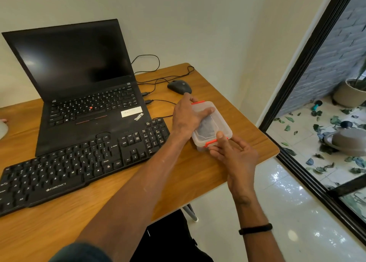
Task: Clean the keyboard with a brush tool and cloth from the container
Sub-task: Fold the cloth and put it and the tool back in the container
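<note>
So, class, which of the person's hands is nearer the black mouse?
Left. The left hand holds the container at its far end, fingertips beside the mouse; the right hand pinches the container's near end, farther away.

Cream walls (178,14) — wooden table (208,172), glossy tiled floor (287,212), black-framed glass door (309,49).
</note>
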`<state>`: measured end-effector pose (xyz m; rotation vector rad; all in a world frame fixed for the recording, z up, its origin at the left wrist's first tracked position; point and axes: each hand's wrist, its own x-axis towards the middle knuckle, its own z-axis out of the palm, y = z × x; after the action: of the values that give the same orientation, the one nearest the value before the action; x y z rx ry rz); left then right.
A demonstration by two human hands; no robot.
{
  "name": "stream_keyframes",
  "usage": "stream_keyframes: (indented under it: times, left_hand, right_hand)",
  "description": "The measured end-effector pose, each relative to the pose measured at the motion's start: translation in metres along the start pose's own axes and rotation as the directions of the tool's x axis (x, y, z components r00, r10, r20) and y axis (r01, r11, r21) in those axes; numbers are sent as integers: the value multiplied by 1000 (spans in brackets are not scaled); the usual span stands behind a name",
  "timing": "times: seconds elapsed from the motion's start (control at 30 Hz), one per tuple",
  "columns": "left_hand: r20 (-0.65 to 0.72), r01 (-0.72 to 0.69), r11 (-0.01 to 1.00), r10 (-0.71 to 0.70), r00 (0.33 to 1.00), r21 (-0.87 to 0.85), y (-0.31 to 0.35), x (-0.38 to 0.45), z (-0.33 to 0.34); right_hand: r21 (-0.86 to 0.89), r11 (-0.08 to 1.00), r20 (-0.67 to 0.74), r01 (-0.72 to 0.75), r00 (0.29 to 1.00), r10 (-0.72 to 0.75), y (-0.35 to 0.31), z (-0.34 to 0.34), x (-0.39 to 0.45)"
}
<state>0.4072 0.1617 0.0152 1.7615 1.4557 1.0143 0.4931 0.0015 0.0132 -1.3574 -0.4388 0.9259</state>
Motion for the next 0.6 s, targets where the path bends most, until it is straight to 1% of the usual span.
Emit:
stream_keyframes:
  times: [0.07, 0.1, 0.17, 0.23, 0.27, 0.33, 0.4, 0.43, 0.53, 0.6]
  left_hand:
    - [-70, -26, 998, 30, 997, 64, -3, 1, 0]
    - [-125, -47, 990, 63, 990, 130, -3, 1, -1]
    - [-212, -69, 947, 141, 967, 315, -2, 2, -8]
    - [-189, -79, 873, 190, 963, 481, -2, 5, -19]
    - [-153, -83, 830, 199, 968, 552, -2, 7, -25]
    - [-69, -111, 747, 205, 976, 656, -4, 10, -36]
    - [-10, -137, 733, 193, 981, 666, -7, 9, -44]
    - [14, -155, 716, 199, 980, 681, -8, 6, -47]
    - [97, -235, 593, 255, 962, 770, -4, -18, -48]
    - [128, -244, 542, 242, 962, 804, -1, -27, -43]
  right_hand:
    - [-30, 999, 5, -28, 1000, 28, -3, -1, 7]
    - [-51, 998, 16, -28, 999, 28, -6, 0, 12]
    - [-99, 994, 35, -53, 998, 57, -15, 4, 25]
    - [-149, 985, 55, -87, 994, 96, -24, 7, 46]
    - [-219, 975, 55, -48, 997, 62, -28, 10, 57]
    - [-436, 892, 55, 121, 993, -108, -37, 19, 85]
    - [-587, 780, 69, 216, 973, -218, -48, 33, 110]
    - [-636, 734, 77, 237, 966, -245, -53, 43, 124]
    - [-749, 592, 153, 298, 947, -283, -60, 73, 162]
    - [-811, 474, 212, 343, 927, -308, -57, 91, 177]
